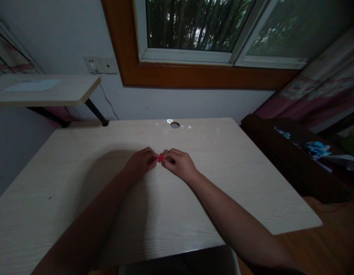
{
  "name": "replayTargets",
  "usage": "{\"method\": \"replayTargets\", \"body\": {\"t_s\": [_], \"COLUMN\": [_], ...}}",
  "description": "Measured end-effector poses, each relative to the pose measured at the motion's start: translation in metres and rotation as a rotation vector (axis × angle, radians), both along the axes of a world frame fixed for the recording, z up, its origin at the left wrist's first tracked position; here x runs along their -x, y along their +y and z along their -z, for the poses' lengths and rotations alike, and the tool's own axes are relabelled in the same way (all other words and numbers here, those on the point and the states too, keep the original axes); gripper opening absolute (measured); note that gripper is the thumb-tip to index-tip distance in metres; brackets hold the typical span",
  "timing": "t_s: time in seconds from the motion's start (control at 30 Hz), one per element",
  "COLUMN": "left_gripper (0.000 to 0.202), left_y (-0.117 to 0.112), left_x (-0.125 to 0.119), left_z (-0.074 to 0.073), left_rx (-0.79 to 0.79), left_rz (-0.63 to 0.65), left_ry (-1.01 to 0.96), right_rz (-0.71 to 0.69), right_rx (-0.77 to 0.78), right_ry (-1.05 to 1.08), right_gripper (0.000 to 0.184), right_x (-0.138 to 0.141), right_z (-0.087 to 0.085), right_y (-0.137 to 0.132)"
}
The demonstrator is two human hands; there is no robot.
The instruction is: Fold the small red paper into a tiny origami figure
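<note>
A small red knotted strip (160,157), bunched thick in the middle and thin toward both ends, is held just above or on the pale wooden desk (177,214). Its left end is pinched between the thumb and fingers of my left hand (141,162). On the other side, my right hand (178,162) grips the right end in the same way. Only a narrow gap separates the two hands, and the red middle part shows in it. The ends are hidden inside my fingers, and the piece is too small to tell its exact kind.
A raised shelf (45,95) on black legs stands at the back left, with a paper sheet on it. Near the desk's back edge is a round cable hole (175,125). A dark brown cabinet (280,160) with items on top adjoins the right side.
</note>
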State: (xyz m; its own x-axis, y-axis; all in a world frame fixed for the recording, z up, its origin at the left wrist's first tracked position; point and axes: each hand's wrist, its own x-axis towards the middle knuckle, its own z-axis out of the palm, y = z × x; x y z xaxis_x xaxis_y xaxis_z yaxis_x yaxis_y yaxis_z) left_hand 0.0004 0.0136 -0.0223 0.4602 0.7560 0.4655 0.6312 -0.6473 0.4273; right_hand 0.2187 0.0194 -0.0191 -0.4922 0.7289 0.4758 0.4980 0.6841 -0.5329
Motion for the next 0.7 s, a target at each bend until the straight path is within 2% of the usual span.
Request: {"method": "replayTargets", "body": {"t_s": [0.7], "left_gripper": [0.006], "left_y": [0.0022], "left_x": [0.0023], "left_z": [0.0019], "left_rx": [-0.038], "left_rz": [0.003], "left_ry": [0.014], "right_rz": [0.018], "right_rx": [-0.028], "right_ry": [-0.027], "right_gripper": [0.010], "right_x": [-0.0001], "right_z": [0.0025], "right_y": [0.0009]}}
